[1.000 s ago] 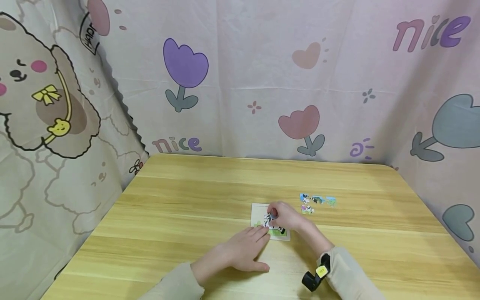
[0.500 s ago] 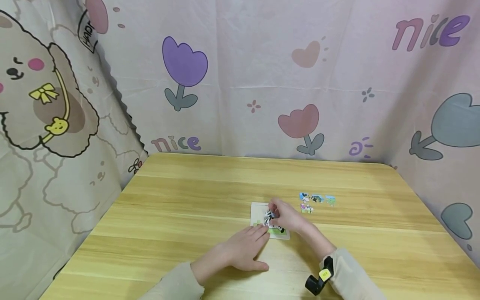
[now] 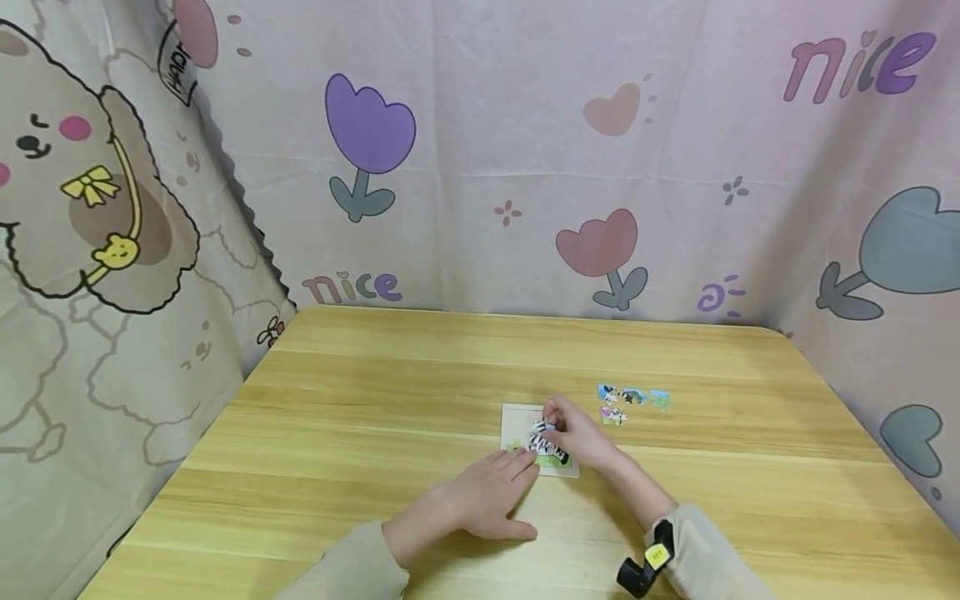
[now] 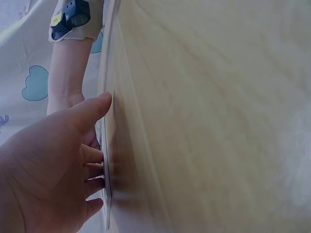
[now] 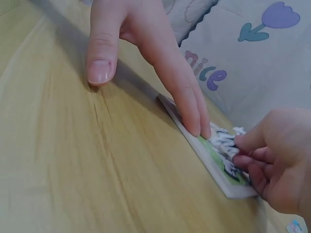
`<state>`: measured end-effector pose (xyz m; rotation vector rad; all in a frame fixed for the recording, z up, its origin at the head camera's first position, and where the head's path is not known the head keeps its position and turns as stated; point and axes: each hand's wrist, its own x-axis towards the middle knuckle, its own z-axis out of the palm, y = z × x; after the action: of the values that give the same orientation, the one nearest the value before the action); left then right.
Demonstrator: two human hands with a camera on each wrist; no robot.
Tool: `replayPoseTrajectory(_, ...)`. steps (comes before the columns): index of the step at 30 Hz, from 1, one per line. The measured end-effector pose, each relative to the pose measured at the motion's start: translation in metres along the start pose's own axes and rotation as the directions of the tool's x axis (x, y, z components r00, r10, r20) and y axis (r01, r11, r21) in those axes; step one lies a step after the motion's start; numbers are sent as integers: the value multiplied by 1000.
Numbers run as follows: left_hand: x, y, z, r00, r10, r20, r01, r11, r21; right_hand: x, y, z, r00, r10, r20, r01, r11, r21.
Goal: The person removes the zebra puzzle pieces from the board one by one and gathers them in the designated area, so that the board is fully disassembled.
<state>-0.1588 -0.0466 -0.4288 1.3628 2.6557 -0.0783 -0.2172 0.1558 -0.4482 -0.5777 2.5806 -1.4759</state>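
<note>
A small puzzle board (image 3: pixel 513 427) with a pale border lies flat on the table, a black-and-white zebra picture (image 3: pixel 542 447) over green grass on it. My left hand (image 3: pixel 491 498) rests on the board's near left edge, fingers straight and thumb spread on the tabletop. At the zebra's upper right, my right hand (image 3: pixel 579 435) pinches a zebra puzzle piece (image 5: pixel 239 131) between thumb and curled fingers, low against the board. Those fingers cover much of the piece. In the left wrist view the left hand (image 4: pixel 53 160) touches the board's edge, and its top face is hidden.
Several loose puzzle pieces (image 3: pixel 633 397) lie on the wooden table (image 3: pixel 360 417) beyond the right hand, one of them a pink and striped piece (image 3: pixel 613 416). A patterned curtain (image 3: pixel 480 125) hangs behind the table's far edge.
My right hand has shifted slightly to the right at the board, so more of the zebra's striped body shows. The left hand keeps its place.
</note>
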Motion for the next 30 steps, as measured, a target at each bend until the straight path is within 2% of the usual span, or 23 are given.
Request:
replayPoseTrajectory(5,-1,0,-1,1000,1,-6,-1,1000,13,-4,4,-3,998,51,-30,-45,985,166)
replayPoseTrajectory(10,-1,0,-1,1000,3,-9,-3,1000,22,-11,10,-17,995,73,-75,-54,972,229)
replayPoseTrajectory(17,-2,2,-1,1000,4,-13,-3,999,33,-26,28,-54,985,79,-154,-44,975,216)
replayPoseTrajectory(23,-3,2,-1,1000,2,-8,-2,1000,27,-43,40,-84,967,166,-193,-139,979,147)
replayPoseTrajectory(30,-2,2,-1,1000,-5,-3,5,1000,22,-50,53,-103,934,253,-253,-242,967,74)
